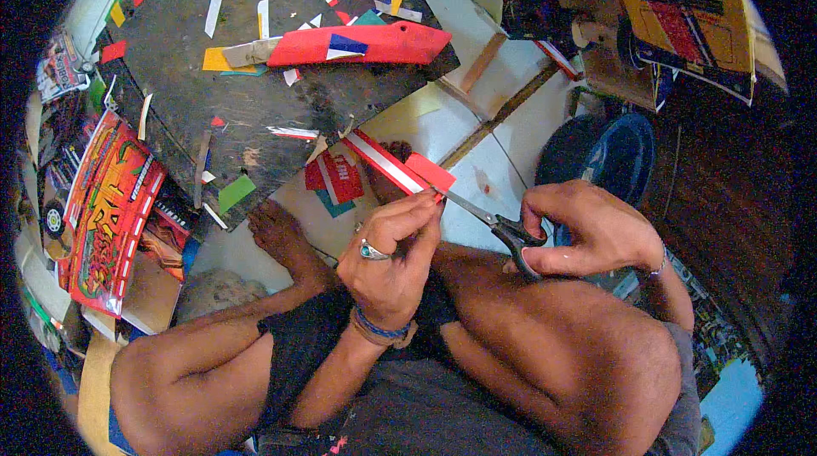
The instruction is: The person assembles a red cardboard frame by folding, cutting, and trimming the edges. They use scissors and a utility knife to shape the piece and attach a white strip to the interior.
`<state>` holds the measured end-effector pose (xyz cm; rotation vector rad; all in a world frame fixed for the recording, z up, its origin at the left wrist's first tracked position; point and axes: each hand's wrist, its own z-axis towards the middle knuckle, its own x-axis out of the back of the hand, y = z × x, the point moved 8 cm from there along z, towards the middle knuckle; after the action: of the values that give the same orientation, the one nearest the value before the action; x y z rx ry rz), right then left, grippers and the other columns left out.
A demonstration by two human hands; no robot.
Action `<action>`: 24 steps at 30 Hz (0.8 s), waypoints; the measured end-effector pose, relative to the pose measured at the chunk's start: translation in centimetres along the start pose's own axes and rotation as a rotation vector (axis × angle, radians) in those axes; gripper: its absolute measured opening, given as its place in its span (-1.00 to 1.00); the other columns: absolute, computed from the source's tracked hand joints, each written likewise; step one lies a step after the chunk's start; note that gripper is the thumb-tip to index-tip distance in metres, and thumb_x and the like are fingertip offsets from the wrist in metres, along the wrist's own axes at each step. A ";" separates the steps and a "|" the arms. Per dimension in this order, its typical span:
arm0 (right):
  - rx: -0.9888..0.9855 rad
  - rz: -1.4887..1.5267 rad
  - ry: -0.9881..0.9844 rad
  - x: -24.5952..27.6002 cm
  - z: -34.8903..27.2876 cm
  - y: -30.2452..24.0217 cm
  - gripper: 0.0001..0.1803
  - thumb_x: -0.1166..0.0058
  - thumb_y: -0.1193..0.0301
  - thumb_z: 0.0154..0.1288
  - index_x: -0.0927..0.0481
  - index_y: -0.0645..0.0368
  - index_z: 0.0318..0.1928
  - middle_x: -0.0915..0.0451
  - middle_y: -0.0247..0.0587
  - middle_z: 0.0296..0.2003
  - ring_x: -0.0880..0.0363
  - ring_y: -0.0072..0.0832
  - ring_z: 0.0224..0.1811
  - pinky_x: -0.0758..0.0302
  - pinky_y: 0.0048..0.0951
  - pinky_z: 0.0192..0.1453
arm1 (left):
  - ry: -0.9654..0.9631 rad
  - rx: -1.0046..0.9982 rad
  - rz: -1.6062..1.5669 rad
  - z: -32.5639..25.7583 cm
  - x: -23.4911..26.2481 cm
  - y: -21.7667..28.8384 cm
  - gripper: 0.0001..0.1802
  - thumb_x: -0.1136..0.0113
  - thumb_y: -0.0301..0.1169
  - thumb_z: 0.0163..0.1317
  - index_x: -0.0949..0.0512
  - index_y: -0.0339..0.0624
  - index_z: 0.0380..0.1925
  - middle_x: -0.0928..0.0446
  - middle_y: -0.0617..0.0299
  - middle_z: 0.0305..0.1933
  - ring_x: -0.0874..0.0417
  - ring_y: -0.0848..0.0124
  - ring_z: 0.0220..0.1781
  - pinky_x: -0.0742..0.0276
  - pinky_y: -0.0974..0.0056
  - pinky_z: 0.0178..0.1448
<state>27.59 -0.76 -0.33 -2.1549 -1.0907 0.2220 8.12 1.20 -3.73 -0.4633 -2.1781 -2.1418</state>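
My left hand (393, 258) pinches the near end of a red strip with a white stripe (385, 164), which slants away to the upper left. A small red piece (431, 172) lies against the strip by my fingertips. With the thumb and fingers of my right hand (587, 230) in its handles, I hold a pair of black-handled scissors (513, 240). Their blades reach left to the strip, close to my left fingertips. Whether the blades are parted there is too small to tell. A ring and a cord bracelet are on my left hand and wrist.
A dark worn board (170, 47) carries a red-handled utility knife (362, 45) and several paper scraps. A red printed sheet (115, 213) leans at the left. A dark blue basin (625, 158) stands at the right, below a yellow printed box (689, 13).
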 end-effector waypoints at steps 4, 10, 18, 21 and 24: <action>-0.004 0.006 -0.009 0.1 -0.1 -0.1 -0.58 -0.24 0.06 0.27 -0.51 0.18 -0.36 -0.57 -0.09 -0.46 -0.58 -0.07 -0.41 -0.43 -0.13 -0.32 | -0.010 0.035 0.014 0.0 0.0 -0.2 -0.76 -0.46 -0.63 0.08 -0.63 -0.21 -0.26 -0.75 0.06 -0.16 -0.80 0.24 -0.14 -0.68 0.26 -0.04; -0.051 0.095 -0.060 0.2 0.0 1.4 -0.60 -0.24 0.06 0.30 -0.51 0.15 -0.34 -0.56 -0.16 -0.45 -0.57 -0.26 -0.42 -0.42 -0.24 -0.35 | 0.010 0.059 -0.006 -0.2 0.1 -1.0 -0.74 -0.46 -0.62 0.09 -0.62 -0.21 -0.23 -0.75 0.06 -0.16 -0.79 0.24 -0.15 -0.68 0.26 -0.05; 0.039 0.156 0.093 -0.3 0.7 2.0 -0.50 -0.27 -0.05 0.30 -0.50 0.10 -0.07 -0.55 -0.28 -0.23 -0.50 -0.48 -0.26 -0.41 -0.40 -0.30 | -0.009 0.163 -0.044 -0.3 0.4 -1.8 -0.72 -0.43 -0.54 0.18 -0.59 -0.21 -0.11 -0.69 0.11 -0.13 -0.71 0.30 -0.14 -0.63 0.27 -0.05; -0.016 0.289 0.171 -0.8 1.3 2.2 -0.41 -0.29 -0.05 0.29 -0.45 0.12 0.07 -0.53 -0.29 -0.17 -0.49 -0.51 -0.20 -0.44 -0.41 -0.26 | -0.001 0.128 -0.047 -0.1 0.8 -1.5 -0.74 -0.38 -0.54 0.23 -0.59 -0.22 -0.08 -0.65 0.10 -0.09 -0.68 0.30 -0.13 -0.61 0.28 -0.02; 0.011 0.431 0.331 -0.8 2.4 1.3 -0.40 -0.34 0.11 0.29 -0.39 0.14 0.16 -0.53 -0.30 -0.05 -0.51 -0.53 -0.08 -0.45 -0.43 -0.15 | 0.014 0.233 -0.114 -0.3 1.0 -2.2 -0.77 -0.34 -0.55 0.27 -0.58 -0.24 -0.09 -0.61 0.11 -0.08 -0.65 0.33 -0.12 -0.59 0.30 -0.01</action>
<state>26.84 -0.70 -3.05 -2.2926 -0.4337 0.0593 6.59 1.09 -5.62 -0.3146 -2.4607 -1.8989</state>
